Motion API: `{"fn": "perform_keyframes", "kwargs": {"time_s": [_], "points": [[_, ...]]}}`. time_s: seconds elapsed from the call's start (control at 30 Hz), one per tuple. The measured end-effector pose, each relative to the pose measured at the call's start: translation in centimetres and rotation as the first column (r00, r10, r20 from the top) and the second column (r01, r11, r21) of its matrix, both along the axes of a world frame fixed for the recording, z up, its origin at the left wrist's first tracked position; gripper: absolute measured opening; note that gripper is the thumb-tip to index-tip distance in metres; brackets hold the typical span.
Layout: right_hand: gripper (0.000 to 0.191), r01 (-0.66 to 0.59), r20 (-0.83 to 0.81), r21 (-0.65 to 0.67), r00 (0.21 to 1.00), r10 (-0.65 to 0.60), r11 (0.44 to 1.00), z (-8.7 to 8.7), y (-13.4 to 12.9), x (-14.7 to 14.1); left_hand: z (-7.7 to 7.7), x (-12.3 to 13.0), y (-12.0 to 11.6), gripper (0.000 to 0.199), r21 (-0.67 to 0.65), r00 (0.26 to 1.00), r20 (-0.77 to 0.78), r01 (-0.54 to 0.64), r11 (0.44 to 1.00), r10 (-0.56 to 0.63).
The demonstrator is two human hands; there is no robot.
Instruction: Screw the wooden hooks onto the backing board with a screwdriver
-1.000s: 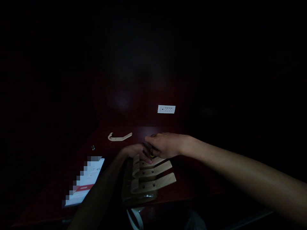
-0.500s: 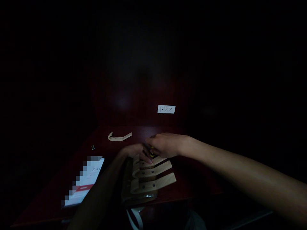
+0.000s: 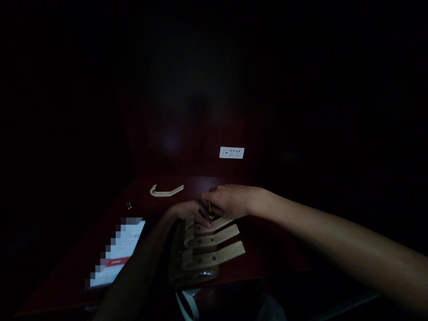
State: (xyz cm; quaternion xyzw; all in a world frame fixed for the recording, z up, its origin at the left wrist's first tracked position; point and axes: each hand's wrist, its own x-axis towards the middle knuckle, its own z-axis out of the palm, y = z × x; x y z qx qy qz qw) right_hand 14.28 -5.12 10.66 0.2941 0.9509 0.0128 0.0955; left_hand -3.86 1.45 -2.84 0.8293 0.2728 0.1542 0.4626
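On the dark red, glossy worktop [image 3: 261, 263], I see three pale wooden J-shaped hooks in a row across a brown, shiny-surfaced block [image 3: 177, 275], curled ends to the left, flat tails reaching past it to the right. My right hand [image 3: 230, 200] is closed around a slim yellow-and-black screwdriver-like tool [image 3: 211, 213] held nearly upright, its tip pointing down at the farthest hook [image 3: 223, 221], which lies just below that hand. My left hand [image 3: 192, 211] reaches in from the other side, its bent fingers at the same hook beside the tip; I cannot tell whether they grip it. Nearer me lie the middle hook [image 3: 229, 232] and the nearest hook [image 3: 214, 258], each with two dark round spots, both apart from my hands. Beyond my left hand a separate pale wooden hook [image 3: 163, 193] lies on the worktop. Farther left are some small shiny metal pieces [image 3: 129, 206] and a lit phone [image 3: 132, 243].
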Motion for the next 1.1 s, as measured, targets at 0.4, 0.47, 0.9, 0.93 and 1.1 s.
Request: {"fn": "perform_keyframes", "kwargs": {"time_s": [0.4, 0.47, 0.9, 0.93, 1.1], "points": [[0.036, 0.066, 0.013, 0.024, 0.998, -0.067, 0.998, 0.02, -0.13, -0.53, 0.49, 0.1, -0.37, 0.034, -0.093, 0.997, -0.067, 0.043, 0.995, -0.049], [0.031, 0.03, -0.001, 0.004, 1.0, -0.03, 1.0, 0.22, -0.21, -0.38, 0.55, 0.15, -0.38, 0.031, -0.089, 0.997, -0.063, 0.036, 0.995, -0.042], [0.041, 0.063, 0.012, 0.084, 0.998, -0.064, 0.994, 0.36, -0.35, -0.82, 0.67, 0.09, -0.71, 0.034, -0.124, 0.997, -0.08, -0.002, 0.992, -0.008], [0.038, 0.047, -0.002, 0.075, 0.999, -0.047, 0.996, 0.49, -0.49, -0.8, 0.67, 0.12, -0.7, 0.034, -0.124, 0.997, -0.081, -0.004, 0.992, -0.006], [0.032, 0.02, 0.021, 0.05, 1.0, -0.021, 0.999, 0.61, -0.59, -0.92, 0.53, 0.22, -0.49, 0.032, -0.123, 0.995, -0.093, 0.007, 0.992, -0.018]]}}
